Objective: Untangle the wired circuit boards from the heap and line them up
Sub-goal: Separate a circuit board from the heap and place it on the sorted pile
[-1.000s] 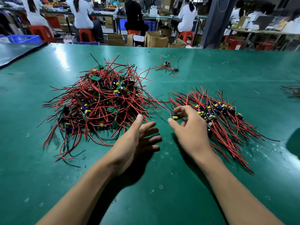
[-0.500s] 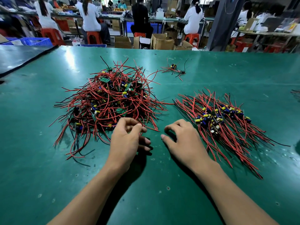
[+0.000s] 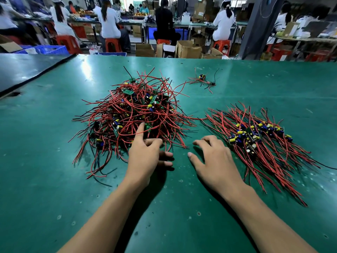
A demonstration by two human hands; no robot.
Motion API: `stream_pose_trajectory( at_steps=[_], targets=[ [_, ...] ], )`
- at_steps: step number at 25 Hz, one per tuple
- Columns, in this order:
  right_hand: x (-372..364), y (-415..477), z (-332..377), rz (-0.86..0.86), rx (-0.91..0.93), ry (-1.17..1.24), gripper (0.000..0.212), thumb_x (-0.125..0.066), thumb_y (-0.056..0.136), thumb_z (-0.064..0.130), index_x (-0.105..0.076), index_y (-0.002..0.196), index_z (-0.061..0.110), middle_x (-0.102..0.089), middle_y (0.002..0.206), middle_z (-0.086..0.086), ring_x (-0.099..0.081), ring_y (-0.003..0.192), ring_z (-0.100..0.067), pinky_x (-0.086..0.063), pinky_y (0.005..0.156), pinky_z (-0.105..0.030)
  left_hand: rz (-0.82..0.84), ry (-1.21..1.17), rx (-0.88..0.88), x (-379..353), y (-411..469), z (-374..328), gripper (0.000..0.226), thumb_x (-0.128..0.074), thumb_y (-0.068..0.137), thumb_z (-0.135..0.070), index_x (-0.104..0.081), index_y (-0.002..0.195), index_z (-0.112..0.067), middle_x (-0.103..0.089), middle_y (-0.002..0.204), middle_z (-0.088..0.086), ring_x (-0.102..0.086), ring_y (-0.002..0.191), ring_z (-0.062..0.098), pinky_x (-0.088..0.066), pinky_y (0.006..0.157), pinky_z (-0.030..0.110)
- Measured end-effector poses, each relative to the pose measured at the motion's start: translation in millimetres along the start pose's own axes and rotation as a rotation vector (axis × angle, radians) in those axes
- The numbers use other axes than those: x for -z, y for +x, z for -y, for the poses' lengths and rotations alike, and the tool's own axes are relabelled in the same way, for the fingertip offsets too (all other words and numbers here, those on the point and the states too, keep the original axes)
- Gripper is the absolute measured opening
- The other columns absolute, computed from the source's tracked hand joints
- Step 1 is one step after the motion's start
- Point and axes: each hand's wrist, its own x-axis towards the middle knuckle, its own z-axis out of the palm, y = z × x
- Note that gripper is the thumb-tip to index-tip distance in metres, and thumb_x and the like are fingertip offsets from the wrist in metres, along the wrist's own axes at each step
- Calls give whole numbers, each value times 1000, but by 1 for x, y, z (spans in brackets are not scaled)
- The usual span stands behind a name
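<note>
A tangled heap of small green circuit boards with red and black wires lies on the green table, left of centre. To its right, a row of lined-up boards lies with wires fanned out. My left hand is at the heap's near edge, index finger stretched into the wires, touching them, other fingers loosely bent, holding nothing. My right hand rests on the table between heap and row, fingers relaxed and empty, close to the row's nearest boards.
A stray board with wires lies apart at the far centre. A darker table adjoins at the far left. Beyond the far edge are cardboard boxes, red stools and seated people at other benches.
My right hand let go of a board at the row and drew back to the table. My left hand moved forward to the heap, its index finger now extended into the wires.
</note>
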Motion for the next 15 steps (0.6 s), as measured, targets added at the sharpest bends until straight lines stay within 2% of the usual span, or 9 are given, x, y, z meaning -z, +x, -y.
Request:
stream_pose_trajectory(
  at_steps=[2,5,7,9,11,13,15],
  targets=[
    [-1,0,1,3,26,28,38,-59,95,45,-64,124,22,-52,126,0,-46,119,-22,-37,101,-38,33,15,33,3,3,-2,74,-55,93,-2,-25,151,-38,-58,109,23,-69,58,26,-56,48,38],
    [0,0,-1,-11,27,65,33,-61,94,44,-67,119,22,-54,119,3,-47,116,-20,-36,96,-35,107,29,11,3,4,-2,42,-59,95,-9,-52,133,-25,-60,106,20,-68,59,26,-55,46,35],
    [0,0,-1,-9,28,78,32,-62,94,44,-68,117,23,-55,116,4,-47,115,-20,-35,96,-35,122,-18,1,2,5,-2,29,-61,96,-19,-58,125,-18,-65,103,17,-69,62,27,-56,47,35],
    [0,1,-2,-8,24,94,32,-62,94,44,-69,116,23,-56,116,4,-48,115,-19,-35,96,-34,109,-116,28,3,7,-5,35,-59,95,-41,-61,118,-14,-70,99,16,-70,65,27,-56,46,33],
    [1,1,-3,-7,18,107,31,-62,94,43,-69,116,22,-56,115,5,-48,115,-18,-35,96,-33,82,-238,84,6,9,-10,49,-46,94,-59,-60,113,-16,-74,94,13,-71,64,27,-55,45,31],
    [1,2,-3,2,11,120,31,-62,94,43,-69,116,22,-56,115,5,-48,115,-17,-34,96,-33,46,-302,121,9,11,-13,52,-33,100,-57,-62,111,-15,-76,90,13,-71,61,24,-55,45,29],
    [1,2,-3,6,8,132,30,-62,94,43,-69,115,23,-56,113,6,-48,115,-16,-34,95,-32,64,-281,142,6,7,-13,52,-29,104,-48,-62,102,-8,-74,80,10,-67,53,20,-53,42,26]
  ],
)
